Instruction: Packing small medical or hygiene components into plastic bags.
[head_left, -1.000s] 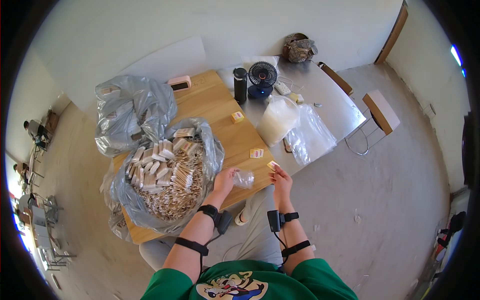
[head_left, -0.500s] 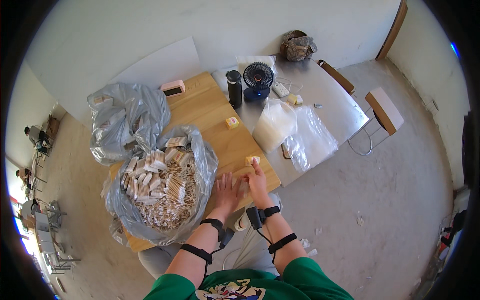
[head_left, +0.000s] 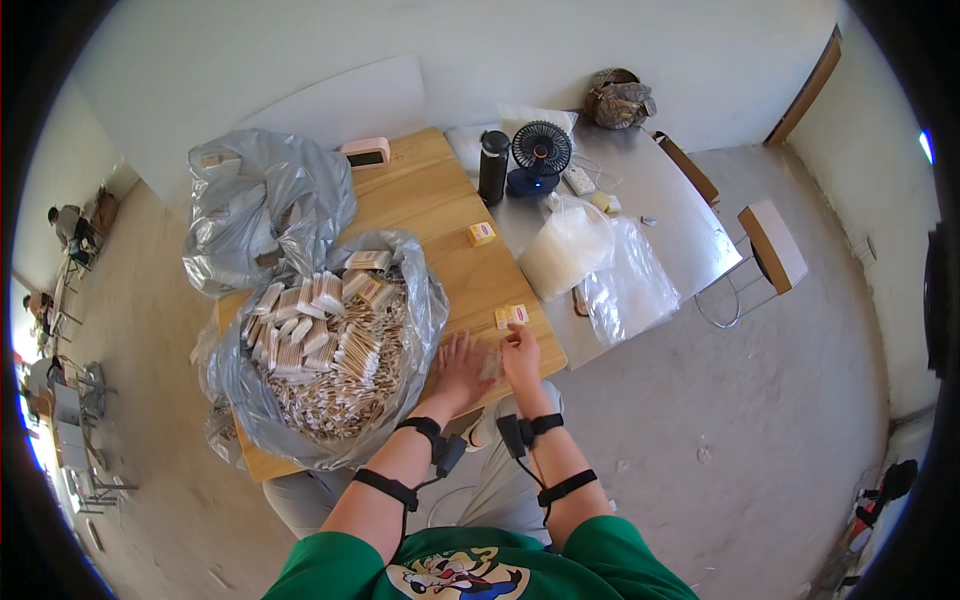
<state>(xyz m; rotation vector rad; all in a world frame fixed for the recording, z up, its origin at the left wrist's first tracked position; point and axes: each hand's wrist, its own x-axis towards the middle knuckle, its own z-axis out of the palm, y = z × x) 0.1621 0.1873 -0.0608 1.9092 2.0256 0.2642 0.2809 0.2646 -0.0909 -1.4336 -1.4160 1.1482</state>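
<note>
My left hand (head_left: 463,372) lies on the wooden table near its front edge, fingers spread and stretched out. Just to its right is my right hand (head_left: 521,357), its fingers curled together; what they grip, if anything, is too small to make out. A bit of clear plastic film (head_left: 491,364) shows between the two hands. Right beyond the right fingertips sits a small yellow-and-white box (head_left: 511,317). Another such box (head_left: 482,234) stands farther back on the table. Left of my hands, a grey plastic bag (head_left: 432,300) gapes around a heap of cotton swabs (head_left: 340,395), some in bundles.
A second grey bag (head_left: 270,190) and a pink clock-like device (head_left: 366,152) are at the back of the wooden table (head_left: 420,195). On the metal table stand a black bottle (head_left: 493,168), a fan (head_left: 540,155) and clear plastic bags (head_left: 632,280). A stool (head_left: 772,245) is at right.
My right hand has drawn back slightly from the near yellow box, and its fingers have curled in. The left hand stays flat on the table. The whole view has shifted a little.
</note>
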